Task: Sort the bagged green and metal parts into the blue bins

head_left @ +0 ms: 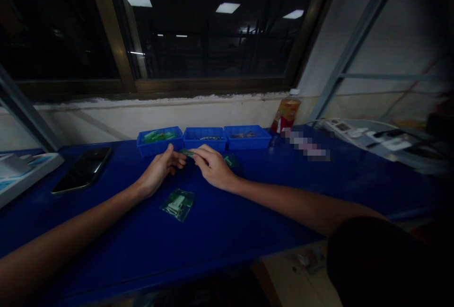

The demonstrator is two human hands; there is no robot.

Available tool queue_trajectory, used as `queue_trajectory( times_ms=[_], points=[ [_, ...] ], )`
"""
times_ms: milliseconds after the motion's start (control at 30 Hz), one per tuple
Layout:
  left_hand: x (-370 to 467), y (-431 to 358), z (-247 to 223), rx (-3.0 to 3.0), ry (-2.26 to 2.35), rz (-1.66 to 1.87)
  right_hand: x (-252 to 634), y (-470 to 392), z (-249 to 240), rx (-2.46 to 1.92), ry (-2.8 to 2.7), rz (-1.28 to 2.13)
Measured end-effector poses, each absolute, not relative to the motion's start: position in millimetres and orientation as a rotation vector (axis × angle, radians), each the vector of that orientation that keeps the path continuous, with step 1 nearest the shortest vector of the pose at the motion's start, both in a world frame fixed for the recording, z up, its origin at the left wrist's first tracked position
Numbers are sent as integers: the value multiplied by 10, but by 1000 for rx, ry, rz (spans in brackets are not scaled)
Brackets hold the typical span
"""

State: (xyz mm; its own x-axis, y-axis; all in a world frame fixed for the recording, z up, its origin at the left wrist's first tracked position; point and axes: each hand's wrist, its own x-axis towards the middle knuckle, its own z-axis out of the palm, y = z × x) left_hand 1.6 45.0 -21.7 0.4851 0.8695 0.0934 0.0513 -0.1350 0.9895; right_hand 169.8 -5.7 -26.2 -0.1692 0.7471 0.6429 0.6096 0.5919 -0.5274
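My right hand (214,167) pinches a small greenish bag-like piece (187,153), whose exact kind I cannot make out. Close beside its left end is my left hand (159,170), thumb raised and fingers loosely curled but apart, holding nothing I can see. On the blue table in front of my hands lies a small clear plastic bag (179,204) with several pale strips inside. A second small plastic bag (231,160) with greenish contents is partly hidden behind my right hand.
Three blue bins stand along the wall: a left bin (142,148) with green pieces, a middle bin (204,145) and a right bin (248,143) with small thin parts. A phone (83,169) lies left. At right are a red-yellow pouch (285,115) and power strips (376,139).
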Motion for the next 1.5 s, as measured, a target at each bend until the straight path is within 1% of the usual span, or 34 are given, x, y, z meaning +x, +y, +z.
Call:
queue_trajectory(
  times_ms=[100,233,400,467,567,667,733,833,967,1067,1167,1333,1500],
  points=[
    [15,445,-210,1452,795,875,1691,-64,-278,-1052,-1945,158],
    [25,464,-259,1498,775,897,1692,-69,-306,-1061,-2000,118],
    [16,535,-322,1626,840,1050,1691,-45,-308,-1139,-1960,114],
    [0,533,-323,1807,829,1161,1697,-18,-294,-1201,-1904,213],
    [-18,452,-303,2225,752,1248,1720,27,-278,-1302,-1767,478],
    [-9,330,-284,2609,562,1176,1738,55,-287,-1282,-1675,704],
    [6,281,-279,2714,476,1110,1736,51,-299,-1221,-1695,696],
    [23,289,-274,2625,601,1066,1714,1,-297,-1192,-1773,498],
    [30,370,-242,2219,864,996,1687,-72,-269,-1142,-1920,304],
    [31,410,-219,1923,909,940,1694,-78,-280,-1079,-1971,191],
    [28,429,-228,1785,918,896,1714,-70,-314,-1083,-2072,97],
    [29,474,-294,1650,864,978,1719,-71,-338,-1023,-2101,106],
    [13,511,-314,1826,879,1234,1694,-54,-304,-1091,-2002,200]
  ],
)
